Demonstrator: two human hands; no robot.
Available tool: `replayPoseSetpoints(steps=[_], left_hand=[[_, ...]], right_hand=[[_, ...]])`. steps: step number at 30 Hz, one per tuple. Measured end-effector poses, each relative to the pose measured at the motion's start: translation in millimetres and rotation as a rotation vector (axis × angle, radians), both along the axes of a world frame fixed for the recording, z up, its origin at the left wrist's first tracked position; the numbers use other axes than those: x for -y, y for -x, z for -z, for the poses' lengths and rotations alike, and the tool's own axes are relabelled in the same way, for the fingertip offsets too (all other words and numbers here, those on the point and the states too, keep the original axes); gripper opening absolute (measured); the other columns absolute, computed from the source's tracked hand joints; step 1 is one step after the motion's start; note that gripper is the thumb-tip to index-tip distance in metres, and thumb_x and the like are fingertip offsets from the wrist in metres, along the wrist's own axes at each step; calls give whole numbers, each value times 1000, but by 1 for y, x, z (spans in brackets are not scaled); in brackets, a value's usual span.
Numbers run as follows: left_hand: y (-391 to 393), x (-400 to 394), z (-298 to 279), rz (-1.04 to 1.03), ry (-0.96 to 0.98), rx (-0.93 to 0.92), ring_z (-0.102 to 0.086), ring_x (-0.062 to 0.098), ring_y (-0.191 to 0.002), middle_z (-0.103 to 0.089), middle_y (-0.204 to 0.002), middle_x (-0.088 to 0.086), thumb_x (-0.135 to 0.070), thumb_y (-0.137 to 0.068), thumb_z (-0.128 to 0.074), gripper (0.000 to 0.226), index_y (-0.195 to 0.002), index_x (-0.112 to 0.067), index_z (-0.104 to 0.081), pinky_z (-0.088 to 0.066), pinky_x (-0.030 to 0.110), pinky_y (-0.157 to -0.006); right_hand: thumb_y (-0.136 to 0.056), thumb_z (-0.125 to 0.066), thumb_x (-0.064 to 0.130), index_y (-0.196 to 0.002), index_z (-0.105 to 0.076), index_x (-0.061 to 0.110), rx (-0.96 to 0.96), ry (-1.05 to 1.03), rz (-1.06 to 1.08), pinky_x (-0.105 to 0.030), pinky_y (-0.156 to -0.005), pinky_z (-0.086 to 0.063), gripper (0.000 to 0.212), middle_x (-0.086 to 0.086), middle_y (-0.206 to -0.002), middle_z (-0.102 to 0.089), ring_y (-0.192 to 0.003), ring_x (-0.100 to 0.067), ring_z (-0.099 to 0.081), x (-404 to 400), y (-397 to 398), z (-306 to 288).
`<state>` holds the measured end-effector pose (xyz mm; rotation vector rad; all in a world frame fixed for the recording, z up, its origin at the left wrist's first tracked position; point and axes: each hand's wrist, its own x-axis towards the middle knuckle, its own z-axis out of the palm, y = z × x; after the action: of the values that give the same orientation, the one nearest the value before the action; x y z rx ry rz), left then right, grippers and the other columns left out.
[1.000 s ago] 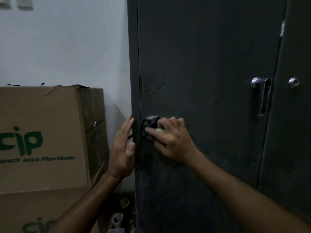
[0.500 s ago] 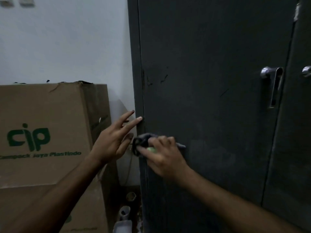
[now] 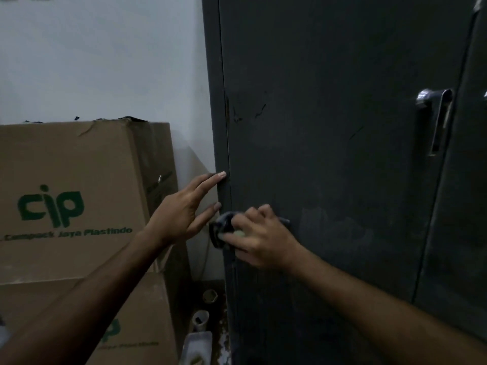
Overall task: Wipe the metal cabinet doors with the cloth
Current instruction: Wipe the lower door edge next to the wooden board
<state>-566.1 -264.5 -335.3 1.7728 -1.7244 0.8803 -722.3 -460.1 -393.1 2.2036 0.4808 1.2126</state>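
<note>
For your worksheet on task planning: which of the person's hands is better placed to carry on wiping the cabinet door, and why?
The right hand: it grips the cloth against the door. The left hand lies open with fingertips on the cabinet's edge, holding nothing.

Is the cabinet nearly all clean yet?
Not yet, it seems. Done: a smeared, wiped-looking patch shows on the left door, right of the cloth. In hand: the right hand presses the cloth at that door's left edge, while the left hand has straight fingers touching the cabinet frame. Left: scuffs higher up, the handle, and the right door.
</note>
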Motion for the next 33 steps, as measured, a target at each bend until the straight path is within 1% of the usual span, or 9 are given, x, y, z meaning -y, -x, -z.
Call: replayPoseSetpoints(steps=[3, 6, 8, 13, 18, 24, 29, 31, 33], left_hand=[[2, 0, 2, 3, 11, -14, -69, 24, -113, -47, -157, 5, -55, -104, -43, 64, -163, -42, -21, -58, 36, -84], [5, 3, 6, -21, 33, -22, -63, 28, -123, -35, -166, 8, -52, -104, -46, 65, -163, -37, -25, -58, 44, -92], [10, 8, 10, -75, 114, 18, -49, 35, -141, -21, -172, 14, -49, -103, -48, 64, -162, -29, -33, -48, 50, -107], [28, 27, 10, -145, 272, 266, -24, 40, -157, -24, -168, 23, -38, -101, -47, 57, -153, -16, -43, -14, 54, -130], [40, 44, 2, -99, 240, 351, -22, 38, -159, -33, -167, 20, -25, -101, -46, 54, -152, -8, -51, -10, 55, -131], [67, 82, -6, -73, 217, 347, -22, 33, -160, -34, -168, 16, -26, -103, -45, 55, -155, -8, -48, -9, 51, -132], [69, 88, -6, -155, 228, 399, -19, 31, -161, -29, -171, 13, -27, -102, -47, 60, -159, -9, -43, -10, 51, -132], [68, 88, -5, -185, 233, 433, -18, 31, -161, -28, -171, 12, -29, -101, -49, 62, -160, -10, -42, -10, 51, -132], [71, 91, -5, -216, 250, 425, -19, 31, -161, -30, -170, 13, -30, -98, -52, 64, -158, -11, -44, -9, 51, -132]], right_hand=[[-86, -68, 38, -128, -68, 28, 145, -325, -12, -40, -81, -36, 43, -3, -121, -49, -105, -24, -48, -20, -7, 22], [-92, -56, 38, -127, -68, 30, -88, 46, -48, -40, -85, -37, 38, -3, -127, -46, -110, -22, -51, -5, 6, 45], [-91, -59, 40, -126, -68, 30, -96, 115, -33, -41, -86, -36, 38, -3, -126, -47, -108, -23, -53, 18, 17, 13], [-88, -71, 31, -129, -70, 24, 401, -471, 23, -44, -78, -41, 42, -6, -116, -55, -100, -29, -54, 21, 24, -30], [-91, -68, 33, -130, -68, 28, 22, 43, -13, -41, -81, -39, 39, -5, -123, -52, -102, -26, -55, 51, 42, -2], [-93, -69, 27, -133, -68, 24, 632, -627, 138, -42, -79, -39, 41, -11, -110, -58, -96, -32, -52, 52, 49, -51], [-94, -66, 31, -133, -64, 28, 163, -83, 63, -42, -75, -43, 39, -6, -117, -51, -95, -28, -54, 79, 68, 7], [-96, -63, 31, -133, -63, 28, 247, -103, 87, -42, -76, -41, 37, -6, -116, -53, -92, -31, -56, 100, 83, -18], [-96, -65, 28, -132, -67, 26, 504, -404, 159, -44, -75, -42, 36, -9, -110, -55, -90, -33, -55, 105, 88, -45]])
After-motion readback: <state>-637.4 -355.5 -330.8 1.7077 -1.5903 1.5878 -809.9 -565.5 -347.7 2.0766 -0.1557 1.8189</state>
